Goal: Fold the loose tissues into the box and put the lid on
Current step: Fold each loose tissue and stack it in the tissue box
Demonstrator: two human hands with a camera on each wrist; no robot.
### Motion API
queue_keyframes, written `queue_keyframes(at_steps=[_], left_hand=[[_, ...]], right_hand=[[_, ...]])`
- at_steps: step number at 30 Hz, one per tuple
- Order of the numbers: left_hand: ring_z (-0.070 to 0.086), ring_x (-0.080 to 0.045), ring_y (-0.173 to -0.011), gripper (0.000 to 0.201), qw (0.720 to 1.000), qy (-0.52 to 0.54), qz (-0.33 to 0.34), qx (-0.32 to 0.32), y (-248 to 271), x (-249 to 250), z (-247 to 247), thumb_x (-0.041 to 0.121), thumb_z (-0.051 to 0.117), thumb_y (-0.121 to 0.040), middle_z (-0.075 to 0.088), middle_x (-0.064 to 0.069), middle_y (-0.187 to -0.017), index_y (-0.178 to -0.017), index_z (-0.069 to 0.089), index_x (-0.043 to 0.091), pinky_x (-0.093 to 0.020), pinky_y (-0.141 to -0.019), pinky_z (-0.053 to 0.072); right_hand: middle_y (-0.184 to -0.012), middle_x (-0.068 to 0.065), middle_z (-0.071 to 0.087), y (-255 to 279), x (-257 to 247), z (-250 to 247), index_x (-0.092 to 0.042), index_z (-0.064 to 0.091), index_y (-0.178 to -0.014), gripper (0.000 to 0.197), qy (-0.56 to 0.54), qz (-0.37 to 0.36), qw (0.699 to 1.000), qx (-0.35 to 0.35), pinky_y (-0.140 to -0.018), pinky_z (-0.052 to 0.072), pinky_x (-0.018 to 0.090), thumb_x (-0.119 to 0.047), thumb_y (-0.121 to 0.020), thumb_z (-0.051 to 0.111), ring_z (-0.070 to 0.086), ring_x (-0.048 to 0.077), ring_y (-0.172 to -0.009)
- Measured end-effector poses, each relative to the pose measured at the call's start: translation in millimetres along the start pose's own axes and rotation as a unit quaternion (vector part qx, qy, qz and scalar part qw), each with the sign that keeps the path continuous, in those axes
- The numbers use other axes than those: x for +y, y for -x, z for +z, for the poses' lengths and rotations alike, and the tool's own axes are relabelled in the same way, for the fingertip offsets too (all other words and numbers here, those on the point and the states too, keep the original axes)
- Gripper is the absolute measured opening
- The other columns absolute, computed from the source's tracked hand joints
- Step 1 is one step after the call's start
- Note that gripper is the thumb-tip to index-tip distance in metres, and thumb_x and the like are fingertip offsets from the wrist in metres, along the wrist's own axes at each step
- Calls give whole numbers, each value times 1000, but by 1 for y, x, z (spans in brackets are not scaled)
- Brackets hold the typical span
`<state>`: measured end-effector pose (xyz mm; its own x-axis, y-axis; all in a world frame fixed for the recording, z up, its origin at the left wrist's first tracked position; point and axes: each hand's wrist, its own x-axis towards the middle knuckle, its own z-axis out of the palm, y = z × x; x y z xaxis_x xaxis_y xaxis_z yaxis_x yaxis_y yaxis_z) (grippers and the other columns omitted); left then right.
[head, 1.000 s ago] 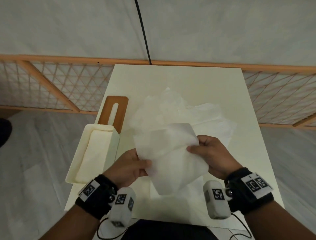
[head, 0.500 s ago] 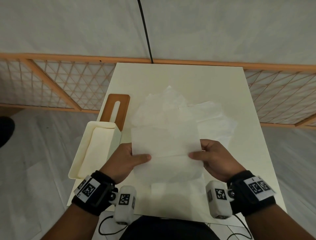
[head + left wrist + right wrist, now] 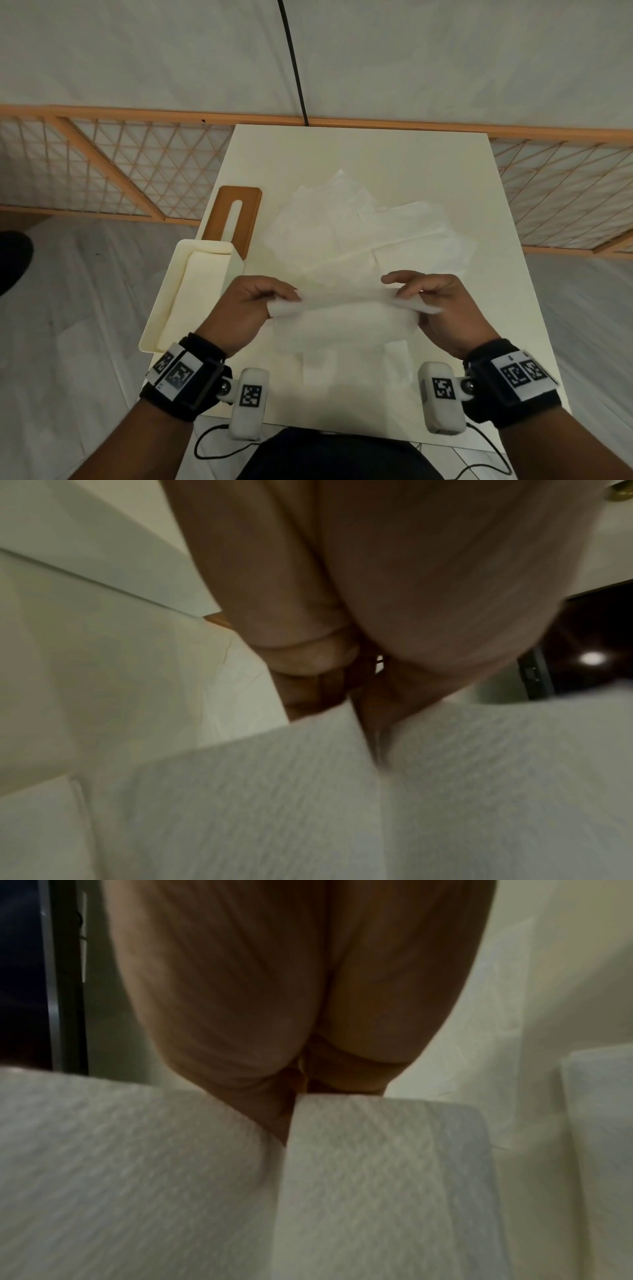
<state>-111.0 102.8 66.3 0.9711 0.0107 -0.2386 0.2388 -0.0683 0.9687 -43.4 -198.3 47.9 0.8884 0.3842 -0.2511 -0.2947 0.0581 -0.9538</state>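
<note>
White tissue (image 3: 346, 317), one sheet, is held up over the near part of the table (image 3: 376, 164), stretched between both hands. Left hand (image 3: 245, 313): grip closed on the sheet's left edge, thumb and fingers pinching it. Right hand (image 3: 442, 308): grip closed on the right edge, with the index finger extended above the sheet. In the left wrist view the sheet (image 3: 342, 791) wraps around the thumb; the right wrist view shows the same on its side (image 3: 377, 1164). Both wrist views are blurred.

More loose tissues (image 3: 370, 233) lie in a crumpled, overlapping pile on the table just beyond the hands. Another flat sheet (image 3: 359, 363) lies on the table under the held one.

Box (image 3: 191, 287): cream, open-topped, at the table's left edge beside the left hand, with white tissue visible inside. Lid (image 3: 233, 222): brown, with a long slot, lying flat on the table just behind the box and touching its far end.

Writing: no brand or readable text on box, lid or tissues. Black-and-white square code markers sit on the black wrist bands (image 3: 181, 375) and on the white wrist camera housings (image 3: 442, 394); they carry patterns only, no letters.

Surface: pale cream rectangular table top, matte. Room: grey plank-patterned floor, a low wooden lattice fence (image 3: 113, 164) behind the table, a plain pale wall, and a black cable (image 3: 294, 61) running down the wall to the table's far edge.
</note>
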Motion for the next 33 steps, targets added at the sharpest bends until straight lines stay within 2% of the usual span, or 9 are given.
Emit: queue_keyframes(at_steps=[4, 7, 10, 12, 15, 18, 23, 28, 33], left_hand=[[68, -24, -82, 34, 985, 162, -64, -3, 2, -1, 4, 10, 45, -92, 73, -15, -88, -79, 75, -3, -27, -69, 54], [65, -20, -78, 29, 995, 47, -65, 52, -1, -14, 10, 9, 55, -98, 71, -7, -81, -78, 76, 11, -26, -70, 52], [53, -22, -67, 19, 993, -86, -68, 34, -4, -40, 10, 8, 80, -78, 58, -8, -71, -87, 76, 24, -37, -69, 50], [60, -17, -70, 20, 988, -92, -120, 37, -3, -59, 14, 9, 82, -77, 65, -3, -79, -88, 77, 25, -36, -70, 54], [62, -9, -73, 15, 968, -198, -144, 47, -3, -86, 29, 16, 83, -78, 63, 11, -81, -85, 76, 28, -24, -69, 52], [58, -4, -76, 16, 941, -302, -152, 24, -5, -109, 42, 20, 80, -79, 59, 15, -80, -92, 74, 26, -13, -70, 43], [58, -9, -82, 18, 930, -336, -140, 57, -9, -132, 52, 15, 76, -82, 63, 4, -91, -93, 68, 26, -19, -83, 48], [57, -9, -83, 15, 928, -348, -119, 64, -12, -143, 55, 14, 75, -83, 63, 2, -96, -97, 72, 19, -18, -83, 46], [52, 2, -73, 16, 930, -346, -104, 71, -14, -153, 58, 14, 77, -80, 60, 1, -97, -96, 73, 17, 2, -69, 34]], right_hand=[[-115, 24, 69, 1, 1, -11, 4, 75, -71, 28, -102, 73, 992, -13, -75, 52, 39, 11, -80, 49, 65, 38, -100], [-106, 28, 69, 3, 4, -10, 8, 75, -80, 29, -161, 100, 982, -19, -77, 56, 38, -19, -72, 66, 67, 36, -92], [-95, 18, 74, 3, 19, -10, -5, 77, -79, 8, -2, 109, 993, 37, -79, 50, 42, -3, -81, 69, 67, 34, -83], [-98, 14, 74, 4, 37, -14, -9, 74, -82, 17, 122, 120, 984, 38, -74, 54, 41, 7, -78, 73, 70, 30, -79], [-91, 2, 72, 7, 67, -16, -18, 72, -79, 24, 270, 147, 951, 38, -63, 55, 24, 4, -71, 77, 68, 15, -71], [-91, -13, 64, 6, 92, -14, -26, 69, -83, 25, 427, 142, 892, 32, -60, 40, 5, -5, -73, 78, 58, 1, -73], [-108, -3, 61, 2, 117, -12, -16, 71, -106, 28, 486, 117, 865, 51, -79, 35, 12, -6, -80, 71, 50, 9, -88], [-115, 2, 61, -1, 127, -16, -10, 72, -110, 32, 509, 103, 854, 42, -83, 33, 12, -2, -79, 70, 57, 16, -97], [-112, 1, 55, 0, 136, -19, -12, 73, -108, 32, 532, 93, 841, 46, -88, 37, 17, -4, -77, 72, 56, 23, -104]])
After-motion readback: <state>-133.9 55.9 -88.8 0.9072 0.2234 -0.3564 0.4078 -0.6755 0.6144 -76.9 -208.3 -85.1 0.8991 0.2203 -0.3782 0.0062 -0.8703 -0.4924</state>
